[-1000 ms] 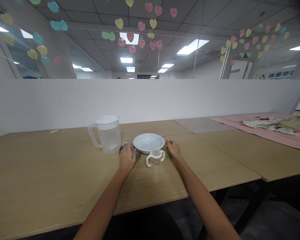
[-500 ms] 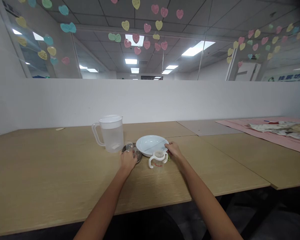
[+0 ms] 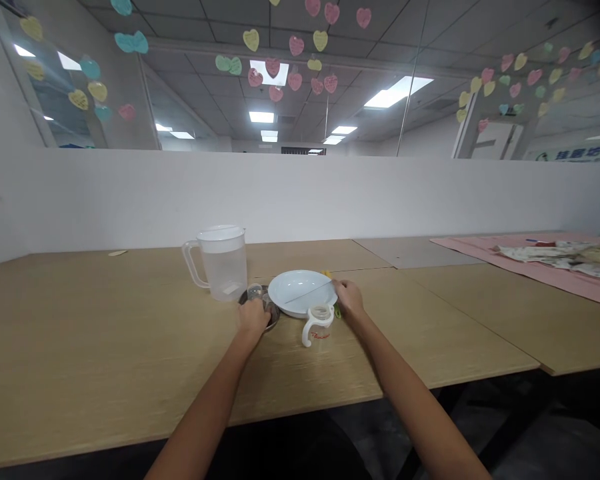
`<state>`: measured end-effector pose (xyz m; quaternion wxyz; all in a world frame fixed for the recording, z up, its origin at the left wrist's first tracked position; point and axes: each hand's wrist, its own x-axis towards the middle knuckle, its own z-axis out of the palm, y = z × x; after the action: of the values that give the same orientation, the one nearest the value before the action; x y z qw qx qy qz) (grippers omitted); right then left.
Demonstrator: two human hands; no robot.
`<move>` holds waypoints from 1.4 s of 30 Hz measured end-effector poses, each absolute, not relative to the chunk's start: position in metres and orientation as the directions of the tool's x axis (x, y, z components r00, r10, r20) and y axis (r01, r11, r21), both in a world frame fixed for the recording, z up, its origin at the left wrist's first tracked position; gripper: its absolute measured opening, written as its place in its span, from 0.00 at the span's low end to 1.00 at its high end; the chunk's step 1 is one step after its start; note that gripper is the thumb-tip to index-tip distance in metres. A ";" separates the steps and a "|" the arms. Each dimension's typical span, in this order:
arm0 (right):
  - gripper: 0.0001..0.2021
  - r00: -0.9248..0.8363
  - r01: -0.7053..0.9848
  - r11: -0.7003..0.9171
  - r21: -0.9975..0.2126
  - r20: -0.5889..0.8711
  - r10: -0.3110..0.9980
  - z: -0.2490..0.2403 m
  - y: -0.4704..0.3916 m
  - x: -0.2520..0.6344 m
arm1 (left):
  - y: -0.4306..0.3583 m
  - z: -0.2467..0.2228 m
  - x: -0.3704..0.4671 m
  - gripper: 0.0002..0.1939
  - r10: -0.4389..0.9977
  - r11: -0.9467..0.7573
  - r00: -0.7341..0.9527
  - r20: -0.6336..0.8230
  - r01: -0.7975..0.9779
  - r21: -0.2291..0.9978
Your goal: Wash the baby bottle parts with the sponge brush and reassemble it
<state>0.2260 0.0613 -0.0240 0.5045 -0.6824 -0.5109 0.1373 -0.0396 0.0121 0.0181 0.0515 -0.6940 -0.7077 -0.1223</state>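
A round white dish (image 3: 300,308) sits mid-table, with a thin line or rod across it. My right hand (image 3: 350,297) is closed at its right rim. Bits of something yellow (image 3: 327,273) and something green (image 3: 337,312) show beside that rim, mostly hidden. My left hand (image 3: 253,319) is closed over the near left edge of a dark metal dish (image 3: 275,321), its fingertips partly hidden. Inside that dish stands a small clear domed piece (image 3: 255,291). In front of the white dish is a clear cup (image 3: 322,328) with red lettering and a white handled collar.
A translucent pitcher (image 3: 225,267) with a white lid stands behind my left hand. A small flat tan piece (image 3: 118,253) lies at the far left. Cloths (image 3: 555,257) rest on a pink sheet (image 3: 473,252) at the right. A white partition (image 3: 300,200) runs behind the table.
The handled cup has turned, so one handle now shows plainly instead of two, and it sits slightly nearer me. Something yellow has appeared behind the white dish's rim. My hands have barely shifted.
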 end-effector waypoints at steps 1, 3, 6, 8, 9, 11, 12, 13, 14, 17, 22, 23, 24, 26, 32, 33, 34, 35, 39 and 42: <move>0.19 0.446 0.534 0.038 -0.845 0.319 0.837 -0.024 0.063 0.226 | 0.012 0.018 -0.040 0.17 0.970 0.007 -0.032 0.243 0.995 0.100; 0.18 0.446 0.482 0.063 -0.874 0.307 0.841 -0.025 0.067 0.226 | 0.011 0.019 -0.040 0.14 0.969 0.007 -0.030 0.244 0.995 0.096; 0.18 0.448 0.436 0.101 -0.894 0.314 0.837 -0.026 0.071 0.225 | 0.010 0.021 -0.041 0.11 0.968 0.010 -0.033 0.249 0.995 0.094; 0.18 0.467 0.399 0.125 -0.908 0.319 0.825 -0.026 0.071 0.225 | 0.010 0.023 -0.042 0.12 0.964 0.017 -0.042 0.261 0.995 0.097; 0.18 0.474 0.381 0.138 -0.914 0.321 0.820 -0.026 0.071 0.224 | 0.010 0.024 -0.043 0.12 0.961 0.022 -0.048 0.271 0.995 0.098; 0.19 0.477 0.347 0.164 -0.923 0.325 0.817 -0.026 0.070 0.224 | 0.010 0.026 -0.046 0.15 0.954 0.033 -0.061 0.293 0.994 0.102; 0.18 0.474 0.332 0.176 -0.927 0.325 0.818 -0.026 0.070 0.224 | 0.010 0.026 -0.047 0.16 0.948 0.039 -0.070 0.309 0.994 0.104; 0.18 0.470 0.318 0.185 -0.930 0.324 0.821 -0.026 0.070 0.223 | 0.010 0.028 -0.049 0.17 0.941 0.049 -0.082 0.328 0.993 0.107; 0.18 0.467 0.305 0.191 -0.933 0.321 0.824 -0.026 0.071 0.223 | 0.010 0.029 -0.051 0.18 0.932 0.063 -0.098 0.348 0.992 0.112; 0.18 0.470 0.277 0.199 -0.940 0.313 0.825 -0.028 0.073 0.223 | 0.009 0.032 -0.056 0.18 0.896 0.109 -0.159 0.415 0.984 0.142; 0.16 0.489 0.252 0.210 -0.945 0.312 0.815 -0.033 0.078 0.224 | 0.008 0.034 -0.061 0.22 0.794 0.031 -0.169 0.584 0.971 0.239; 0.16 0.492 0.248 0.212 -0.945 0.312 0.813 -0.033 0.079 0.224 | 0.009 0.033 -0.061 0.22 0.754 -0.031 -0.146 0.640 0.966 0.257; 0.16 0.495 0.244 0.213 -0.946 0.311 0.811 -0.033 0.079 0.224 | 0.010 0.032 -0.059 0.22 0.713 -0.107 -0.114 0.691 0.957 0.268; 0.16 0.501 0.235 0.215 -0.948 0.308 0.809 -0.033 0.079 0.223 | 0.011 0.028 -0.055 0.21 0.657 -0.281 -0.026 0.753 0.919 0.277; 0.13 0.524 0.216 0.225 -0.950 0.307 0.795 -0.028 0.075 0.220 | 0.009 0.018 -0.039 0.18 0.601 -0.605 0.222 0.768 0.754 0.256; 0.12 0.530 0.215 0.226 -0.950 0.308 0.790 -0.027 0.074 0.221 | 0.008 0.017 -0.037 0.17 0.601 -0.621 0.238 0.763 0.740 0.259; 0.11 0.536 0.211 0.227 -0.951 0.307 0.786 -0.026 0.073 0.221 | 0.007 0.016 -0.036 0.17 0.602 -0.633 0.245 0.760 0.726 0.267; 0.10 0.542 0.205 0.229 -0.951 0.306 0.783 -0.025 0.072 0.221 | 0.006 0.015 -0.035 0.17 0.603 -0.643 0.250 0.758 0.714 0.276; 0.08 0.558 0.141 0.248 -0.958 0.284 0.780 -0.020 0.069 0.219 | 0.005 0.013 -0.032 0.16 0.623 -0.653 0.278 0.731 0.700 0.291; 0.08 0.566 0.032 0.266 -0.963 0.237 0.789 -0.015 0.066 0.217 | 0.006 0.012 -0.031 0.16 0.659 -0.623 0.291 0.694 0.728 0.286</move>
<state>0.2171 0.0655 -0.0153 0.6996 -0.5420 -0.3790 0.2704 -0.0311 0.0065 0.0122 0.0423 -0.8022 -0.4324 -0.4096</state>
